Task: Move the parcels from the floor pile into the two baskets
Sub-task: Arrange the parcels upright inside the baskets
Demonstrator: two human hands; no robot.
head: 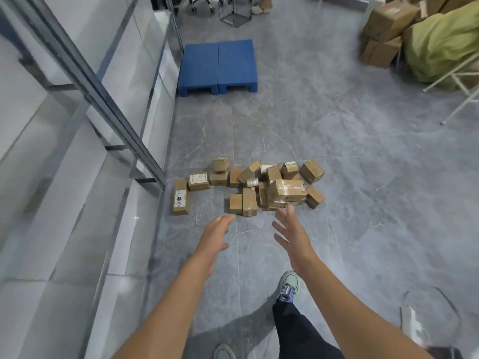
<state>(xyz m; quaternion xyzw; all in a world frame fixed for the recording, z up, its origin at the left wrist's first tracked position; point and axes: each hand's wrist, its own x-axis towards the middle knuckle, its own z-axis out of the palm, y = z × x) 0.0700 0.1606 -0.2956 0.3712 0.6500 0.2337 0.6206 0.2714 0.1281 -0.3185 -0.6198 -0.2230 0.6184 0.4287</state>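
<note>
At mid-frame, on the grey floor (363, 177), lies the pile of parcels (259, 186): small brown cardboard boxes, several bound in clear tape. A few carry white labels, their print too small to read. Just below the pile, the left hand (216, 235) has its fingers loosely together and the right hand (290, 231) has them spread; both hold nothing. A wire basket (234, 11) is cut off at the top edge.
</note>
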